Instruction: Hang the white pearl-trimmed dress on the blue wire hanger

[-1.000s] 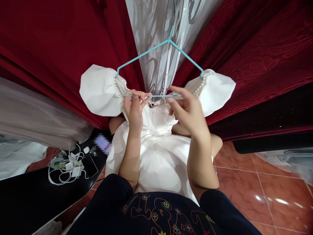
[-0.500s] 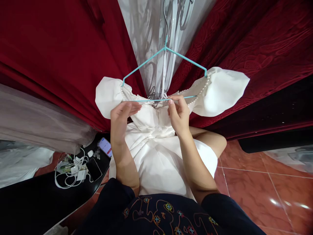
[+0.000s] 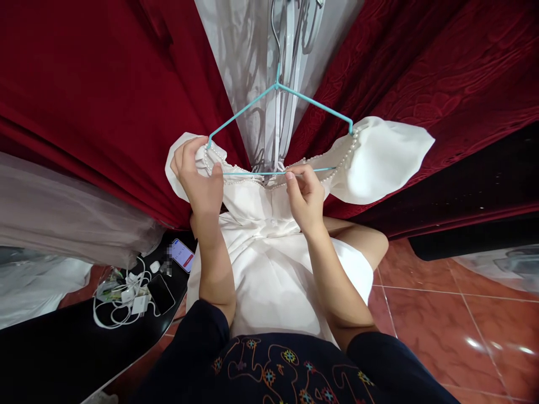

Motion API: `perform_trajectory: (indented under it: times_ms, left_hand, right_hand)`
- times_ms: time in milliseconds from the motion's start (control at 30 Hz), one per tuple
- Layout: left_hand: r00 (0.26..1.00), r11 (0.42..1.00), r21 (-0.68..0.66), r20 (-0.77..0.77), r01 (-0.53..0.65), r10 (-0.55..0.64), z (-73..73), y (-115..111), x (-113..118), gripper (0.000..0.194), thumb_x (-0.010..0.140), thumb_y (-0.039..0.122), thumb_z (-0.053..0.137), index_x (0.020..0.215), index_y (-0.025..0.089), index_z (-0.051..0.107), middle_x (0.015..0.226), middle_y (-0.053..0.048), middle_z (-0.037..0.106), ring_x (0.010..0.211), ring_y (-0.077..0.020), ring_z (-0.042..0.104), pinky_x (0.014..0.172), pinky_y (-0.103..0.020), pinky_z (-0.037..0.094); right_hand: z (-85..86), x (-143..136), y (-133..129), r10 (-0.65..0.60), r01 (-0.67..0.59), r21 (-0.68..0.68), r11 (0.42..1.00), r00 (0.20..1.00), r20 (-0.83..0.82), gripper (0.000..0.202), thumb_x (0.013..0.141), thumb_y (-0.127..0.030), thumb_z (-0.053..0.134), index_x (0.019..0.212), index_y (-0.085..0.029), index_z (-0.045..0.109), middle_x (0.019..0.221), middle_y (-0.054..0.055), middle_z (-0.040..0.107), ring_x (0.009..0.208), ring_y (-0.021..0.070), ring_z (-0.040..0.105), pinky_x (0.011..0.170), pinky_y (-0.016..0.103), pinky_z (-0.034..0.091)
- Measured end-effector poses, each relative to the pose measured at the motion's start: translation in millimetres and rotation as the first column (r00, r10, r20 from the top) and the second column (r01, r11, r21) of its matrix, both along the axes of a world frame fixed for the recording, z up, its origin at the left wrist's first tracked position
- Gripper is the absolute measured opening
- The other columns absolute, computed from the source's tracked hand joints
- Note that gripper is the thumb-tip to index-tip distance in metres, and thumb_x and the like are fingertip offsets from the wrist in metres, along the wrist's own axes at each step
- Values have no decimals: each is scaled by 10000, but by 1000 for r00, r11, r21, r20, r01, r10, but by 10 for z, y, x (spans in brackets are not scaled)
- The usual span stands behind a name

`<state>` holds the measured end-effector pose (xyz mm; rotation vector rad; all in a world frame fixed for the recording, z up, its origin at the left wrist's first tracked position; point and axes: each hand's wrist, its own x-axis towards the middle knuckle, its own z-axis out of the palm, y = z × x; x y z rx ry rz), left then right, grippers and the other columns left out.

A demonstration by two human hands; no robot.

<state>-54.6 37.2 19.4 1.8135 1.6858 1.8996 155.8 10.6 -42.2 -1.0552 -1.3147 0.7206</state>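
A white dress with puffed sleeves and a beaded neckline lies over my lap. Its shoulders hang on a light blue hanger, whose lower bar crosses the neck opening. My right hand pinches that lower bar near its middle. At the sleeve on the left, my left hand is spread, its fingers over the beaded edge beside the hanger's end and its thumb near the lower bar. Whether its fingers grip any cloth is not clear.
Red curtains flank pale hanging fabric and straps. On the black bench at the left lie a lit phone, a dark phone and white cables. Red tiles cover the floor.
My left hand has moved up and left from the lower bar to the sleeve, its fingers spreading. My right hand keeps its pinch on the bar. The hanger has shifted slightly left in view.
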Motion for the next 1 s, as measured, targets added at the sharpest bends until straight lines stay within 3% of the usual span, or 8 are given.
perform_trajectory:
  times_ms: [167, 400, 567, 633, 700, 833, 900, 1000]
  left_hand:
    - [994, 997, -35, 96, 63, -59, -15, 76, -125, 296, 890, 49, 585, 1058, 231, 747, 1099, -18, 745, 1115, -209, 683, 1029, -336, 523]
    - [960, 994, 106, 276, 21, -49, 106, 351, -505, 328, 844, -97, 499, 904, 125, 733, 825, -2, 711, 777, -126, 656, 774, -266, 516]
    - [905, 979, 139, 418, -152, 81, -195, 250, -755, 320, 811, -113, 539, 925, 112, 737, 852, 9, 724, 791, -111, 665, 785, -265, 515]
    - [918, 997, 74, 397, -33, 1, -362, 104, -741, 297, 782, -88, 608, 921, 129, 755, 859, 15, 740, 822, -117, 693, 832, -269, 534]
    - [931, 982, -51, 330, 180, -154, -483, -43, -654, 205, 805, -6, 684, 894, 151, 781, 892, -8, 770, 874, -145, 725, 863, -285, 553]
    - [845, 790, -330, 350, 516, -405, -540, -177, -368, 205, 788, 67, 743, 922, 192, 836, 944, -44, 816, 873, -177, 756, 789, -275, 570]
    - [785, 746, -291, 400, 599, -473, -509, -167, -215, 227, 770, 92, 789, 956, 209, 846, 1002, -53, 827, 956, -201, 775, 838, -283, 591]
    - [687, 730, -77, 419, 679, -594, -453, -145, 8, 270, 817, 243, 868, 1084, 237, 827, 1116, -67, 830, 1090, -228, 786, 968, -328, 608]
  right_hand:
    - [22, 74, 36, -15, 15, 16, 1000, 999, 32, 288, 1043, -513, 563, 985, -235, 614, 703, -46, 453, 597, 75, 364, 599, 259, 285]
    - [64, 125, 40, 1, 1, -18, 1000, 997, 81, 310, 1027, -517, 590, 964, -220, 654, 692, -40, 461, 610, 77, 379, 622, 266, 304]
    - [80, 96, 29, 16, -16, -32, 999, 1000, 12, 321, 1007, -534, 618, 943, -222, 651, 642, -49, 404, 579, 77, 315, 586, 272, 244]
    - [89, 76, 24, 39, -40, -38, 998, 999, -18, 325, 999, -538, 632, 937, -221, 656, 627, -52, 376, 571, 76, 298, 577, 275, 218]
    - [98, 51, 21, 70, -72, -46, 996, 997, -42, 325, 995, -536, 641, 937, -217, 666, 618, -54, 354, 567, 72, 287, 576, 277, 207]
    - [107, 13, 28, 86, -91, -50, 995, 993, -87, 326, 984, -537, 660, 939, -215, 671, 621, -55, 359, 564, 68, 277, 565, 277, 190]
    - [105, 8, 31, 67, -72, -41, 997, 993, -96, 334, 975, -547, 670, 934, -216, 664, 634, -51, 386, 563, 67, 288, 555, 273, 195]
    - [96, 14, 25, 38, -41, -26, 999, 995, -91, 342, 969, -556, 673, 928, -217, 655, 653, -49, 412, 563, 63, 307, 547, 264, 214]
